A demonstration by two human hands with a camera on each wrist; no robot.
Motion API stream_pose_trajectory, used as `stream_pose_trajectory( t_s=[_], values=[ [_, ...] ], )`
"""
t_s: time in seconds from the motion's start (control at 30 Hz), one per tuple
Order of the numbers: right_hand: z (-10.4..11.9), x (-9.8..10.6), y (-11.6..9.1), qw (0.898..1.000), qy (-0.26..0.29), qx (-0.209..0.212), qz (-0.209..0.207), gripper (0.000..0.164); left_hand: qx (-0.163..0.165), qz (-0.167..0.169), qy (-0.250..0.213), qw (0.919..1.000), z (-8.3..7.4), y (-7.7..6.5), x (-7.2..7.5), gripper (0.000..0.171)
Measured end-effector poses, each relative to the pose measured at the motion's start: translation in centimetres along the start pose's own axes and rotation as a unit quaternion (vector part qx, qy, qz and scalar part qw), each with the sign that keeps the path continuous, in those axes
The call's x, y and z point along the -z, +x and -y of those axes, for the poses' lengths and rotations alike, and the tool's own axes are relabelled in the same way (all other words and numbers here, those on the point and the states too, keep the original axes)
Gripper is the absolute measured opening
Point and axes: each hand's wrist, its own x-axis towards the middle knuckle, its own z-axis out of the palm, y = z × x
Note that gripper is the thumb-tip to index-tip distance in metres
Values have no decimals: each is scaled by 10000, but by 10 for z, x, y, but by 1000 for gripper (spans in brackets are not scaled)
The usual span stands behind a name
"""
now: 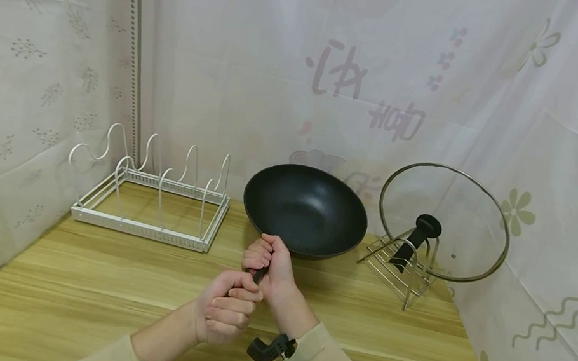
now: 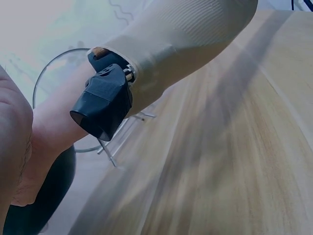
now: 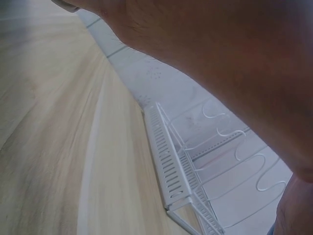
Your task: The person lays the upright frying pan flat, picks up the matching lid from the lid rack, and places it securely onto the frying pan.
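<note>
In the head view a black wok (image 1: 307, 209) is held up over the back of the wooden table, its inside facing me. My right hand (image 1: 273, 268) grips the handle close to the pan. Behind it, nearer my body, my left hand (image 1: 228, 308) is curled round the handle's end. Most of the handle is hidden by the fingers; a short dark piece shows between the hands. In the left wrist view a dark part of the wok (image 2: 46, 200) appears below the right hand.
At the back left stands a white wire rack (image 1: 146, 233) with curved dividers. To the right, a small metal stand (image 1: 394, 276) holds a glass lid (image 1: 466, 231) with a black knob, tilted upright. Patterned curtains (image 1: 267, 41) enclose the wooden table (image 1: 90, 287) on three sides.
</note>
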Motion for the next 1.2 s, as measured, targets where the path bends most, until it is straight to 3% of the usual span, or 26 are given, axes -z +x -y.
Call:
stream_pose_trajectory(
  t_s=[0.33, 0.67, 1.2],
  values=[
    [-2, 9, -3, 9998, -84, 0, -193, 52, -62, -214, -14, 9998, 5, -3, 4, 44],
    [-6, 16, -5, 9996, 129, 9, -263, 55, 18, -181, -80, 9998, 9, -4, 9, 45],
    [-8, 27, -8, 9989, -132, 95, -432, 54, 86, -221, -69, 9997, 13, -6, 18, 44]
  ],
)
